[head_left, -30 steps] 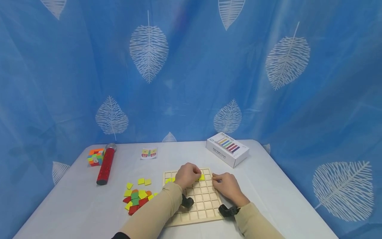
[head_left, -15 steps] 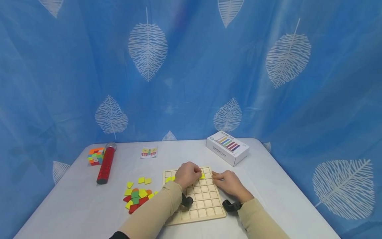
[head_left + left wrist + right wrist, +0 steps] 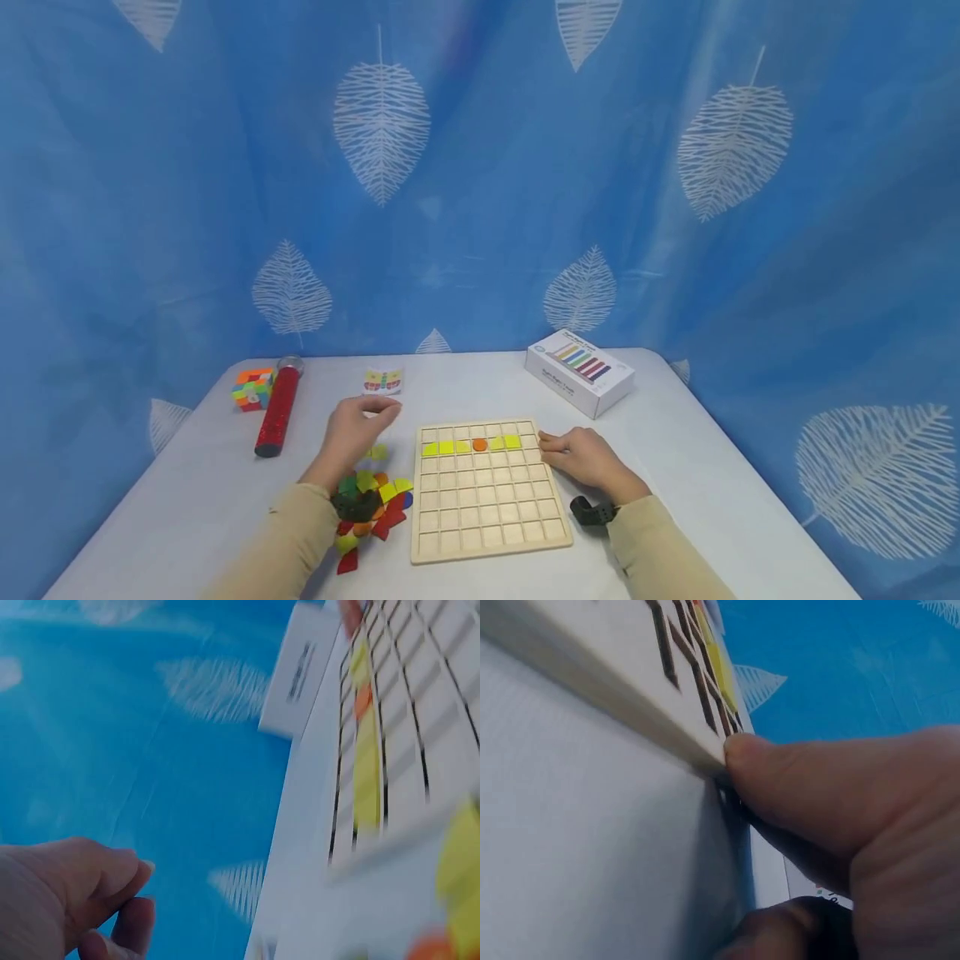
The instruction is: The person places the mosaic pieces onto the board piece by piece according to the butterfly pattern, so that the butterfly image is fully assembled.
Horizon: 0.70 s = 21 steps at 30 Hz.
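A wooden grid board (image 3: 491, 552) lies in the middle of the white table, with several yellow tiles (image 3: 446, 447) and one orange disc (image 3: 480, 445) in a row near its far side. My left hand (image 3: 351, 433) is in the air left of the board, above a pile of loose tiles (image 3: 387, 493), which the wrist partly covers. In the left wrist view the fingers (image 3: 124, 877) curl loosely with nothing between them. At the board's right edge my right hand (image 3: 588, 458) grips the rim, its thumb (image 3: 780, 769) against the edge in the right wrist view.
Behind the board lies a small picture card (image 3: 383, 382). A white box (image 3: 580, 372) stands at the back right. At the far left are a colored puzzle cube (image 3: 252, 389) and a red glittery tube (image 3: 277, 411). A blue leaf-patterned curtain (image 3: 480, 208) hangs behind the table.
My left hand has left the board's top row and moved left over the loose tiles, uncovering the orange disc and yellow tiles. The right hand stays at the board's edge.
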{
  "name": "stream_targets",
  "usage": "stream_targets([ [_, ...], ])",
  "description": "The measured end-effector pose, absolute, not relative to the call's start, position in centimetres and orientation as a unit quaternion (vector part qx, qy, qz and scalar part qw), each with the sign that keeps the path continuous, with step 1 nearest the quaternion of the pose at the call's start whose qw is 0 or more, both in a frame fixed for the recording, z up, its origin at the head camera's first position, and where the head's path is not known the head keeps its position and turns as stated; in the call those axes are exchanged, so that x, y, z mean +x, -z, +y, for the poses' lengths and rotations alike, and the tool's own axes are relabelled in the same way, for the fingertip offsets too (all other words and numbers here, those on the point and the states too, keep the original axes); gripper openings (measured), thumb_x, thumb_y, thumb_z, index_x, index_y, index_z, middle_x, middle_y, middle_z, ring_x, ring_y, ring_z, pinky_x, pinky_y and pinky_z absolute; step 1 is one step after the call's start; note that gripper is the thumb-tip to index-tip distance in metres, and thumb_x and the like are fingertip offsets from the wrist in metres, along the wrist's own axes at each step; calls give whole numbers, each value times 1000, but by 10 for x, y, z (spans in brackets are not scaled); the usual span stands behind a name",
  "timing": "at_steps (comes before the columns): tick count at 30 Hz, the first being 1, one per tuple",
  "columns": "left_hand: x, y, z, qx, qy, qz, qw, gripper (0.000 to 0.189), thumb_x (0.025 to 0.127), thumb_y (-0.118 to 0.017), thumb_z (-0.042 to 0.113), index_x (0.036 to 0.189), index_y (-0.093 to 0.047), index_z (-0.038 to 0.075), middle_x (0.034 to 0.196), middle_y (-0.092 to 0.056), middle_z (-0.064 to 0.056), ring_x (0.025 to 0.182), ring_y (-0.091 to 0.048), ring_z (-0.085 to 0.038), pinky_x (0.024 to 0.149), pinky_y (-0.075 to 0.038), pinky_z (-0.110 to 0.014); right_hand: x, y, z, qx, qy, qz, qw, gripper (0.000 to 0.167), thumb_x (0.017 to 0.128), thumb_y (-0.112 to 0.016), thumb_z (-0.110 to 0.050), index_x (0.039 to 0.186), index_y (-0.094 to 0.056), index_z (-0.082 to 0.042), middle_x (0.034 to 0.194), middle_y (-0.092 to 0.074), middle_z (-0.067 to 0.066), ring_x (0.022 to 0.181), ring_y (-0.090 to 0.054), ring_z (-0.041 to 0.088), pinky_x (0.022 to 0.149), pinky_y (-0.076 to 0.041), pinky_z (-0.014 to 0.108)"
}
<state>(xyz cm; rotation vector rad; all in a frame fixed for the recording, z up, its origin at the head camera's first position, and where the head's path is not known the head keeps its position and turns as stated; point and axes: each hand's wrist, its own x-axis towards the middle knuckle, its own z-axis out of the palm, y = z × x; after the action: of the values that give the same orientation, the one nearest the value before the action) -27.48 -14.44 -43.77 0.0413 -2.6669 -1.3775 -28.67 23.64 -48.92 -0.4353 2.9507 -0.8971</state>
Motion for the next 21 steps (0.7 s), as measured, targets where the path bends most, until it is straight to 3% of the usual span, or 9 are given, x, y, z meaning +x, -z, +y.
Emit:
stream_targets([
  [6,-257,461,-207,116,477,-869,56,45,102,-63,40,131,-68,6,136,-62,-19,127,-53,-37,106,-47,-56,-285,498,237,-146,259,955,-16,28,95,-73,-32,121,-77,-21,136,-66,-10,128,-64,27,106,-48,51],
  [14,-257,487,-219,147,468,-867,81,43,102,-64,34,129,-68,1,131,-63,-21,120,-54,-38,102,-48,-57,-283,507,240,-147,297,943,-34,32,95,-72,-39,120,-77,-18,136,-67,-11,131,-62,27,105,-49,49],
  [21,-256,488,-227,132,429,-889,86,35,102,-64,25,126,-68,-1,126,-66,-22,116,-57,-38,101,-49,-57,-283,507,239,-150,292,943,-59,29,95,-73,-34,118,-78,-18,134,-68,-11,128,-63,27,103,-51,49],
])
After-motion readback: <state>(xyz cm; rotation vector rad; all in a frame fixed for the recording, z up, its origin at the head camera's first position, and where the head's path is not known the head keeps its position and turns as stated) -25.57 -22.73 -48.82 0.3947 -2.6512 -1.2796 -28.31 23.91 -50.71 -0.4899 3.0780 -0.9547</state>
